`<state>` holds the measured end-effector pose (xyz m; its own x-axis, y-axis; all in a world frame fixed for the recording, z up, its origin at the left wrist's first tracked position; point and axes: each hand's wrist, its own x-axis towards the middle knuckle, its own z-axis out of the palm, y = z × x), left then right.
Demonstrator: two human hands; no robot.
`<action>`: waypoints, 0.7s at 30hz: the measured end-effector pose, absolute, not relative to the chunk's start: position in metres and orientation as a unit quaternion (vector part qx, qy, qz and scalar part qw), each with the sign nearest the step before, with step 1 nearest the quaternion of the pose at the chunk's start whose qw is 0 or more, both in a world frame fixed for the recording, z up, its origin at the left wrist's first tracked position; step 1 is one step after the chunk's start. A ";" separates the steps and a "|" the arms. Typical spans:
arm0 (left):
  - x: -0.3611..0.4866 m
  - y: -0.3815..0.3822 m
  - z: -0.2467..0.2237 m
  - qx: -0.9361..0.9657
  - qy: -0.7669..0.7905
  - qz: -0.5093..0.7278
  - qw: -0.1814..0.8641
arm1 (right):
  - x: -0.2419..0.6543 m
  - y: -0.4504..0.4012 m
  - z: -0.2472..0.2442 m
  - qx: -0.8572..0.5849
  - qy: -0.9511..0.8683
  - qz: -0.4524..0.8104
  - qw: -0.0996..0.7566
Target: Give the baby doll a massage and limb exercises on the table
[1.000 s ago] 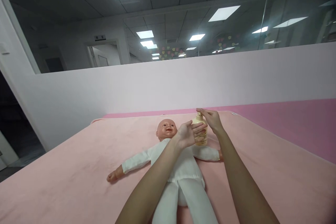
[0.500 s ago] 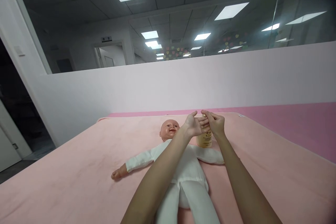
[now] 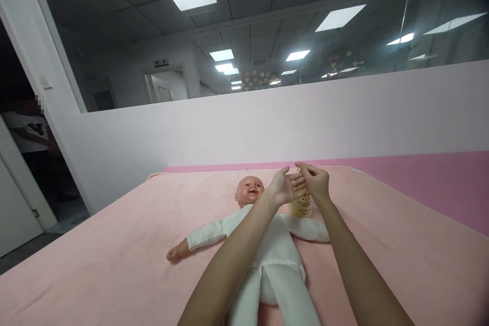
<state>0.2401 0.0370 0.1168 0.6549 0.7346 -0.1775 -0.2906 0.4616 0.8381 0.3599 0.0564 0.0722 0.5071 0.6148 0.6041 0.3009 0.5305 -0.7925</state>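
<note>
A baby doll [image 3: 277, 244] in a white suit lies on its back, face up, arms spread. Beside its head stands a yellowish pump bottle [image 3: 301, 207] with dark print; my hands cover much of its upper part. My left hand [image 3: 283, 186] is open, palm turned up and fingers stretched toward the bottle, in front of its top. With fingers curled in, my right hand [image 3: 316, 182] is closed at the bottle's pump top. The grip itself is partly hidden. My left forearm passes over the doll's body, and my right forearm crosses near its sleeve end.
A peach-coloured cloth [image 3: 126, 244] covers the broad surface under the doll. Behind it rises a white wall [image 3: 267, 127] with a pink band [image 3: 431, 178] and a glass window above. At the far left a person [image 3: 32, 132] stands in a dark doorway beside a door [image 3: 17, 193].
The view has shifted slightly, so everything sits a little further right. A person has appeared in the doorway at left. Both hands keep nearly the same pose by the bottle.
</note>
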 end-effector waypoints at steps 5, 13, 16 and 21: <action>0.223 0.019 0.113 0.522 0.283 0.340 0.729 | 0.355 0.056 0.067 -0.465 -0.470 0.097 0.744; 0.149 -0.039 0.095 0.821 0.322 0.314 0.353 | 0.355 0.052 0.068 -0.478 -0.490 0.058 0.727; 0.124 -0.053 0.081 0.901 0.285 0.223 0.240 | 0.356 0.051 0.072 -0.505 -0.476 0.076 0.716; 0.107 -0.051 0.064 0.933 0.255 0.148 0.205 | 0.355 0.042 0.084 -0.587 -0.464 0.033 0.663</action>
